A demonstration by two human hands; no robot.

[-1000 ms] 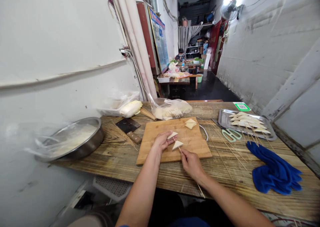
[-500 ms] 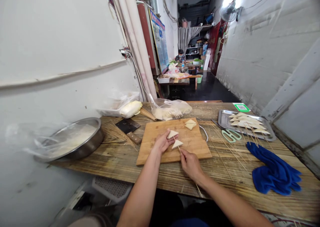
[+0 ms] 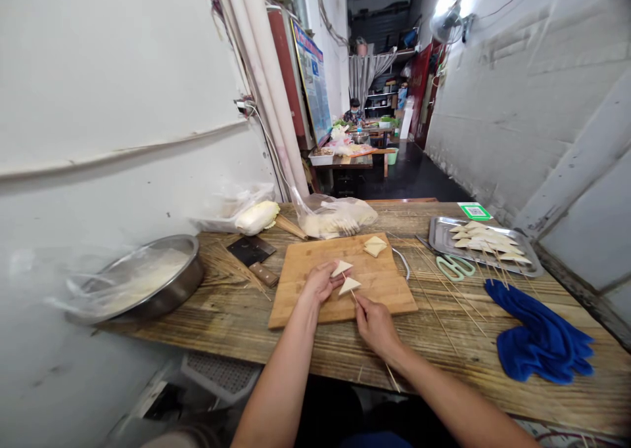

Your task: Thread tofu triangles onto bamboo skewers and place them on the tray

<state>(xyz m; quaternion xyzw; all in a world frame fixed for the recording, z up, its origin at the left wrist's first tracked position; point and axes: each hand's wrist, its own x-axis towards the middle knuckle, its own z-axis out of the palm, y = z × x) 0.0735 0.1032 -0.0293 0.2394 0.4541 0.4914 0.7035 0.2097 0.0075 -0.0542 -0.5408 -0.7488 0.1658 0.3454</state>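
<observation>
Over the wooden cutting board [image 3: 305, 307], my left hand [image 3: 319, 281] pinches a pale triangular tofu piece [image 3: 341, 267]. A second triangle [image 3: 350, 285] sits just below it, threaded on a thin bamboo skewer [image 3: 355, 298]. My right hand [image 3: 375, 323] is closed on that skewer's lower part, and the stick's tail runs out under my wrist toward the table edge. A small stack of cut tofu pieces [image 3: 375, 245] lies at the board's far right corner.
A metal tray [image 3: 535, 263] of finished skewers stands at the right, with green-handled scissors [image 3: 455, 268], loose skewers and a blue cloth [image 3: 539, 337] nearby. Left of the board lie a cleaver [image 3: 254, 253], a steel basin [image 3: 185, 284] and plastic bags. A person sits far down the corridor.
Both hands stay nearly where they were; my right hand has edged the skewer slightly up toward the triangle in my left hand.
</observation>
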